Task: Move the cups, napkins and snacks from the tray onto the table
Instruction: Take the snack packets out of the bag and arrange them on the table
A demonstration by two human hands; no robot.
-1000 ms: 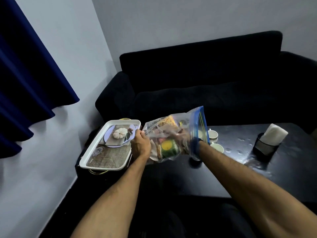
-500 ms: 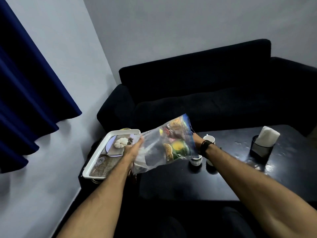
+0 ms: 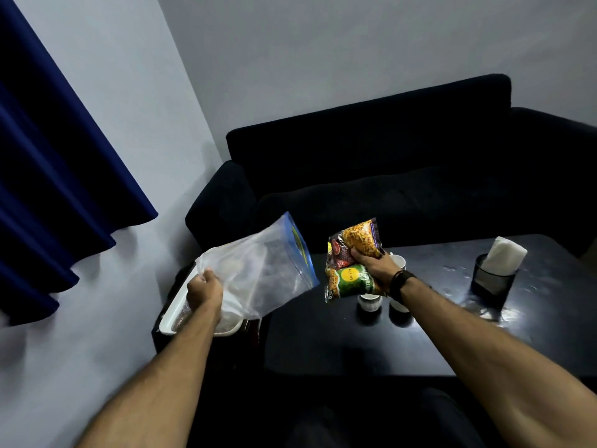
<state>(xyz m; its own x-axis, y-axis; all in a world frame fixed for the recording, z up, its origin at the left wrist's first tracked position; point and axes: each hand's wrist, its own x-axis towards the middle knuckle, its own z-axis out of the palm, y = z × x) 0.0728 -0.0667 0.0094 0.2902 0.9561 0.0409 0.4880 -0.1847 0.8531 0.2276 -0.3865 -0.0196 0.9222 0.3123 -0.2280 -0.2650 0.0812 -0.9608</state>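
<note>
Clear zip bag, snack packets outside

left hand: fisted grip, arm extended | right hand: closed grip, palm down, arm extended

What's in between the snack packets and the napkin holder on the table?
In the head view, the right hand and its wrist hold the snack packets, with white cups just behind. Past them, bare dark table runs to the napkin holder.

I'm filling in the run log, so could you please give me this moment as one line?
left hand: holds zip bag over tray | right hand: holds snack packets above table | cups: on table
</note>
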